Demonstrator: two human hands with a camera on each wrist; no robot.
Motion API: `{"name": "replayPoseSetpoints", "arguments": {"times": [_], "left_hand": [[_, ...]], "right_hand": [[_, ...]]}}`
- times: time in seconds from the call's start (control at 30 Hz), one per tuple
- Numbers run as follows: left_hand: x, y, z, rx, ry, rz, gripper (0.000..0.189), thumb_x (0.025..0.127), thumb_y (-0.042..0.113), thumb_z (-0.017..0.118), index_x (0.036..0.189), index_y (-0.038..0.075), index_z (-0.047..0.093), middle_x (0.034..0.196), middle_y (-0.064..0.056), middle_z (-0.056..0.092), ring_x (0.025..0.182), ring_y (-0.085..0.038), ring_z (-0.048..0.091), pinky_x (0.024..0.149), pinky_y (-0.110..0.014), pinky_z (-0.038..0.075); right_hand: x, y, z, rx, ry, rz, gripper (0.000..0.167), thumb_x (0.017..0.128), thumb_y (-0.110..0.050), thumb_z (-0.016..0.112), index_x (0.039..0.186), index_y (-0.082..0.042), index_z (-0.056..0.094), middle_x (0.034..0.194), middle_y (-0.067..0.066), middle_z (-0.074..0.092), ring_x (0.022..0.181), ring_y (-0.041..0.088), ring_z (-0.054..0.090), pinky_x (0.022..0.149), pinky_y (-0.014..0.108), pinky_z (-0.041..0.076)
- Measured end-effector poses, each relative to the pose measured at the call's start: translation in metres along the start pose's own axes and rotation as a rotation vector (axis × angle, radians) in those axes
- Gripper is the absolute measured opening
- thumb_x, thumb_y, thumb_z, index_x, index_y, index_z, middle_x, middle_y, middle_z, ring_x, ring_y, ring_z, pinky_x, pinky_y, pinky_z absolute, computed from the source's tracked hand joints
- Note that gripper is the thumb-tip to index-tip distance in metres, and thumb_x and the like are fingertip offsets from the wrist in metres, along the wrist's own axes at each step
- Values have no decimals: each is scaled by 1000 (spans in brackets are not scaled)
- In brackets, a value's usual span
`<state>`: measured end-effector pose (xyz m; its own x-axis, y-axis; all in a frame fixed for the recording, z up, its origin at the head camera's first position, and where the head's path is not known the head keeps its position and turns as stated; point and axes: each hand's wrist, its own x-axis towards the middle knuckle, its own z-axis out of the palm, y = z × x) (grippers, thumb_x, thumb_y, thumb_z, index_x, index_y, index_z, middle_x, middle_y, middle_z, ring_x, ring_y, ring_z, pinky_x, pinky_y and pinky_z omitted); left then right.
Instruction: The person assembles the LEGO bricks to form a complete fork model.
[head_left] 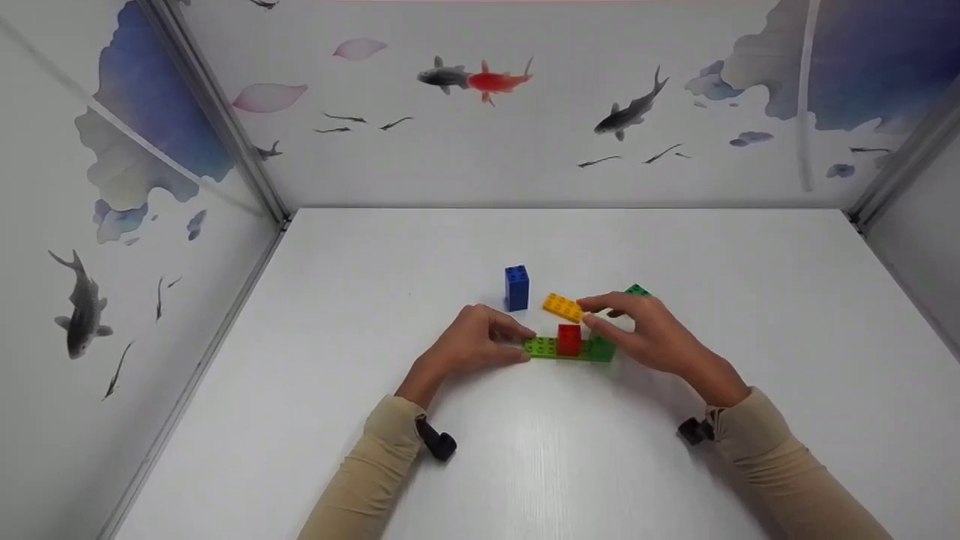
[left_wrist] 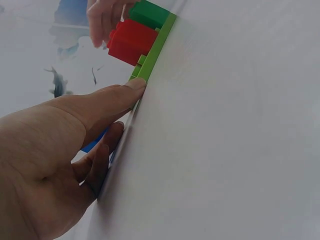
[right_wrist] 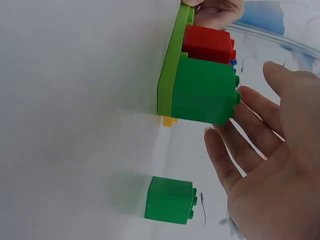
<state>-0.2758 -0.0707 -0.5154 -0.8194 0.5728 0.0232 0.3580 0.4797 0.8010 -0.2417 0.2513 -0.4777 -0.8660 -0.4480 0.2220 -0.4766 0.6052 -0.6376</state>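
Observation:
A long light green building plate (head_left: 541, 347) lies on the table, pinched at its left end by my left hand (head_left: 474, 341), thumb in front and fingers behind. A red brick (head_left: 569, 341) stands on the plate's middle, and a dark green brick (right_wrist: 204, 90) sits on its right end. Over that green brick hovers my right hand (head_left: 651, 334), its fingers loosely spread and holding nothing in the right wrist view. Its fingertips look close to a yellow plate (head_left: 560, 306) behind; whether they touch it I cannot tell.
Behind the left hand stands a tall blue block (head_left: 517, 289). Another green brick (right_wrist: 170, 200) is on the table beyond the right hand, mostly hidden by it in the head view. White panels printed with fish (head_left: 495, 79) border the table at the back and sides.

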Motion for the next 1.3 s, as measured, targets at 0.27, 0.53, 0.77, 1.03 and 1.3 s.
{"name": "replayPoseSetpoints", "arguments": {"times": [0.27, 0.53, 0.77, 1.03, 1.3], "left_hand": [[0, -1, -2, -11, 2, 55, 27, 91, 26, 90, 118, 29, 85, 110, 17, 82, 101, -5, 74, 92, -29, 62], [-1, 0, -1, -4, 8, 28, 26, 91, 28, 89, 117, 30, 85, 107, 19, 81, 100, -6, 73, 91, -30, 61], [-1, 0, -1, -8, 7, 29, 27, 91, 28, 90, 118, 30, 85, 108, 19, 81, 101, -7, 72, 91, -30, 61], [-1, -1, -1, -19, 12, 24, 27, 90, 28, 90, 117, 30, 85, 108, 19, 81, 101, -6, 73, 92, -30, 61], [0, -1, 0, -21, 8, 45, 27, 91, 25, 90, 117, 28, 85, 109, 19, 81, 102, -5, 74, 93, -28, 62]], "right_hand": [[0, 14, -19, -58, 176, 79, 39, 105, -29, 74, 140, -13, 71, 139, 9, 73, 117, 31, 67, 103, 55, 57], [0, 30, -25, -108, 175, 125, 46, 98, -14, 81, 142, -7, 67, 143, 17, 66, 133, 41, 59, 106, 61, 56], [-2, 36, -26, -88, 152, 180, 51, 97, -9, 81, 144, -1, 65, 143, 23, 62, 128, 41, 59, 107, 62, 55], [-3, 36, -28, -73, 127, 209, 52, 98, -7, 79, 147, 1, 62, 140, 23, 61, 126, 40, 62, 106, 60, 57], [-4, 38, -28, -95, 126, 219, 52, 97, -5, 78, 146, 6, 60, 135, 26, 62, 122, 43, 66, 103, 60, 59]]}}
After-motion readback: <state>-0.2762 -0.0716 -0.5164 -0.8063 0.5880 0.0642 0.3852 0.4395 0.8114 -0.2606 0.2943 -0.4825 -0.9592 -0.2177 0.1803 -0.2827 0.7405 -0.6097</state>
